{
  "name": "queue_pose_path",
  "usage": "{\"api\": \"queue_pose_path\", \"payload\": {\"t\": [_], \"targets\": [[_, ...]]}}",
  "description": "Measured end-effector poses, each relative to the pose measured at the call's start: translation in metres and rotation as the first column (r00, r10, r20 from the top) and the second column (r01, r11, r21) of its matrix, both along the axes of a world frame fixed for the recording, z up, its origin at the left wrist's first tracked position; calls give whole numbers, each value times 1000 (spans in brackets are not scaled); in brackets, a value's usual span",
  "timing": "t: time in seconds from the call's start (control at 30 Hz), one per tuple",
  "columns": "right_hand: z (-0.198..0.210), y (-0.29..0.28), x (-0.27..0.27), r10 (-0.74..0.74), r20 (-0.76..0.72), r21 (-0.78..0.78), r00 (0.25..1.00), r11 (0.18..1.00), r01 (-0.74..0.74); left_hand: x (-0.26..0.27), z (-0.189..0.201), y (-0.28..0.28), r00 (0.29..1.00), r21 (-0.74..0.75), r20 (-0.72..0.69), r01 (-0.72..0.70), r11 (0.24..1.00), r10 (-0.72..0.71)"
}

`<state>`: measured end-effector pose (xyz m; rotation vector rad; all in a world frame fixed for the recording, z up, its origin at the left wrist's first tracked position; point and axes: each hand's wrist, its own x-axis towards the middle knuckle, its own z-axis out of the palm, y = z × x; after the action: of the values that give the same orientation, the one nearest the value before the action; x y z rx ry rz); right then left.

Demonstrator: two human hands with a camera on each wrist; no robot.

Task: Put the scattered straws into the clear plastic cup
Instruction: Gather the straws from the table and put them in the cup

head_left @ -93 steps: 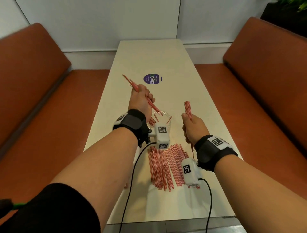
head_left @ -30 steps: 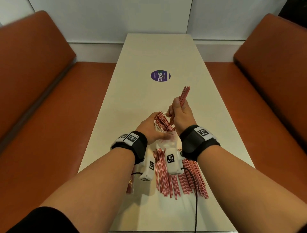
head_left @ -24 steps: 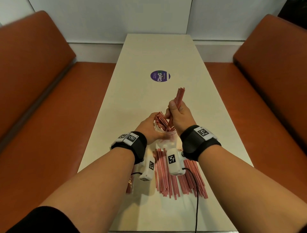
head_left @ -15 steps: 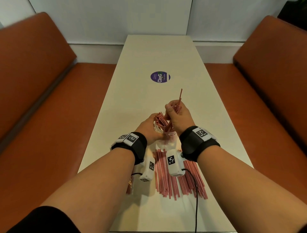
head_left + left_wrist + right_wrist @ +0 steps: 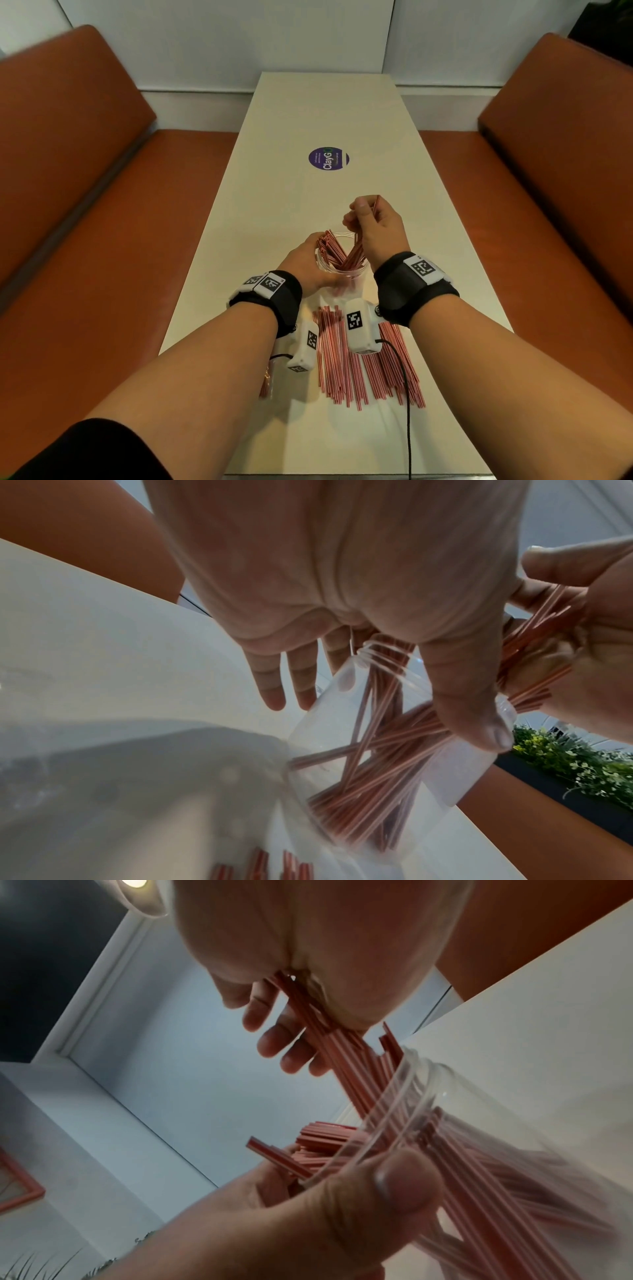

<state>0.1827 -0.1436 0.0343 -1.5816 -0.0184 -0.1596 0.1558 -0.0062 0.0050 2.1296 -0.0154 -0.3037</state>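
A clear plastic cup stands mid-table, holding several red-and-white straws that lean to its left side. My left hand grips the cup from the left, thumb on its near wall. My right hand hovers over the rim, fingers curled round a bundle of straws whose lower ends reach into the cup. One straw tip pokes above that fist. A pile of loose straws lies on the table just behind the cup, partly hidden by my wrists.
A few more straws lie by my left forearm near the table's left edge. A purple round sticker marks the table beyond the cup. Orange benches flank both sides. A black cable trails over the pile.
My right hand has sunk toward the cup, and the bundle that stood tall above the fist has slid down into it. The left hand keeps its hold on the cup.
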Motion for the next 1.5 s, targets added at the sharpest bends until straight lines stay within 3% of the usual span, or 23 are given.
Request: {"api": "queue_pose_path", "payload": {"t": [0.13,0.23,0.33,0.4,0.43,0.53,0.67,0.87,0.97,1.03,1.13,1.23,1.33,1.5], "targets": [[0,0,-1,9,-14,-46,1000,999,-9,1,-1,0,1000,3,-5,-2,1000,2],[3,-3,-3,-35,21,-184,999,982,38,1,0,0,1000,15,-1,-2,1000,2],[-1,-8,-1,-27,128,-496,991,864,88,0,-1,0,1000,17,2,-11,1000,11],[-8,-10,-1,23,53,-661,998,750,18,-1,-1,-1,1000,25,3,-12,1000,12],[-10,-11,-2,35,-15,-666,999,745,-36,-1,0,-1,1000,27,6,-11,1000,11],[-13,-14,-8,32,-83,-524,996,849,-70,-1,1,-1,1000,16,4,-12,1000,12],[-12,-15,-12,67,-158,-535,985,833,-142,0,-1,-2,1000,15,0,-21,1000,21],[1,-31,-22,-51,-46,-497,998,867,22,-4,1,8,996,78,-63,-60,995,65],[-1,-42,-37,-123,-2,-573,992,813,99,-21,4,14,988,176,-10,-152,973,156],[-7,-51,-50,-167,-47,-654,985,750,96,-35,6,13,984,288,7,-172,942,178],[-25,-63,-69,-206,-304,-786,930,606,-123,-52,4,2,976,393,-161,-70,917,144],[-39,-70,-92,-237,-552,-799,800,426,-425,-63,-6,-12,930,423,-343,29,906,130],[-47,-68,-106,-261,-606,-777,752,397,-488,-70,-19,-24,931,532,-345,88,842,121],[-55,-58,-112,-253,-571,-801,781,377,-464,-74,-19,-39,953,605,-291,115,788,85]]}}
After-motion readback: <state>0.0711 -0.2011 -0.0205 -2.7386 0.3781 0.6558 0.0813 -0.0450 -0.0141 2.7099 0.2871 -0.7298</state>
